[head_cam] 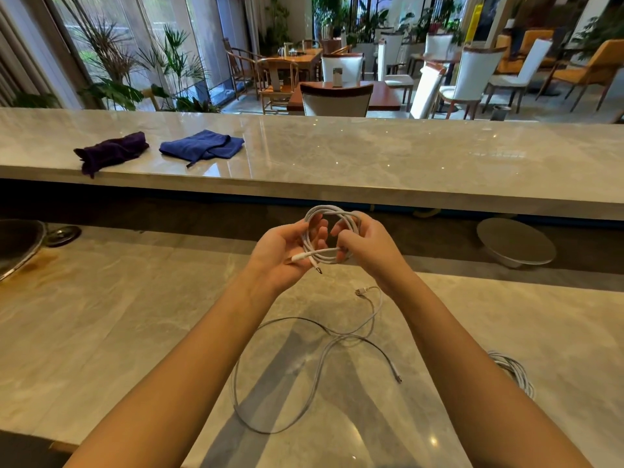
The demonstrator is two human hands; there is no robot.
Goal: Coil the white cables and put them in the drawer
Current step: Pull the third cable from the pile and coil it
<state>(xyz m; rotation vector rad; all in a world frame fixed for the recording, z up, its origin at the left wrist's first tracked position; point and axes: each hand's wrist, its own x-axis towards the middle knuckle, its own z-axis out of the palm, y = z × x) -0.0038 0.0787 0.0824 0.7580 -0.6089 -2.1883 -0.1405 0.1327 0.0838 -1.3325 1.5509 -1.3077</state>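
While both hands are lifted close together above the lower marble counter (135, 315), they share one coiled white cable (315, 254), which serves as the reference for everything else. The left hand (287, 251) is turned palm up with its fingers curled round the left side of the loops. The right hand (368, 244) grips the right side, its fingertips pinching the strands where a free end crosses the coil. That end points left across the left palm, and a second plug hangs just under the coil.

Below the coil, nearer the person, a loose white cable (323, 358) lies on the counter in wide, open loops, with one plug almost straight beneath the right wrist. Nearer still and off to the right of the coil, a bundled white cable (516, 369) rests on the same surface, partly hidden by the right forearm.

Beyond the coil runs a raised marble ledge (371, 157). On it, far to the left, lie a blue cloth (202, 143) and a purple cloth (111, 152). Level with the coil, a dark sink (17, 244) sits at the far left and a round metal disc (516, 244) to the right.
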